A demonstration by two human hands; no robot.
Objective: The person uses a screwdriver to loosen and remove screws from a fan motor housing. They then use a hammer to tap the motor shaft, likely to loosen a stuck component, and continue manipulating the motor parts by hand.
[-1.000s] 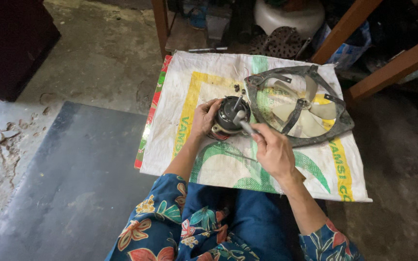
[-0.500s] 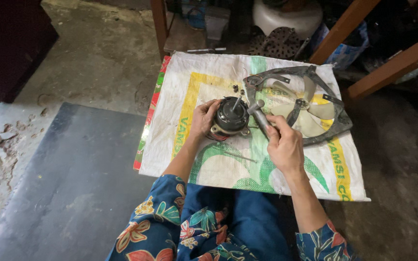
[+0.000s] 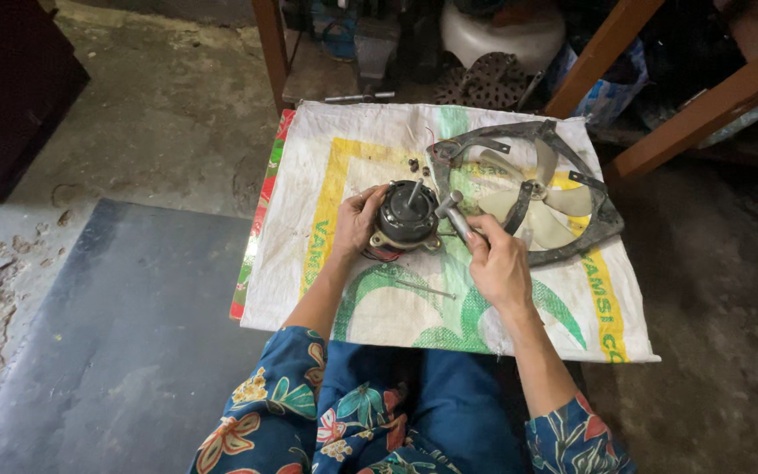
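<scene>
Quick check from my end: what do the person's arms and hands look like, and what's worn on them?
Both hands are bare: no gloves, and no rings or watch that I can make out. The left hand and right hand lead to forearms bare up to about the elbow. Above that are loose sleeves of dark blue cloth with a large flower print in teal, red, orange and cream.

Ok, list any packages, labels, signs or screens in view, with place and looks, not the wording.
Woven sack: spread flat on the floor under both hands, rectangular, white with a yellow frame, green swirls and lettering.
Red-green printed sheet: strip showing from under the sack's left edge.
Blue-white plastic bag: crumpled behind the wooden leg, top right.
No signs or screens visible.
</scene>
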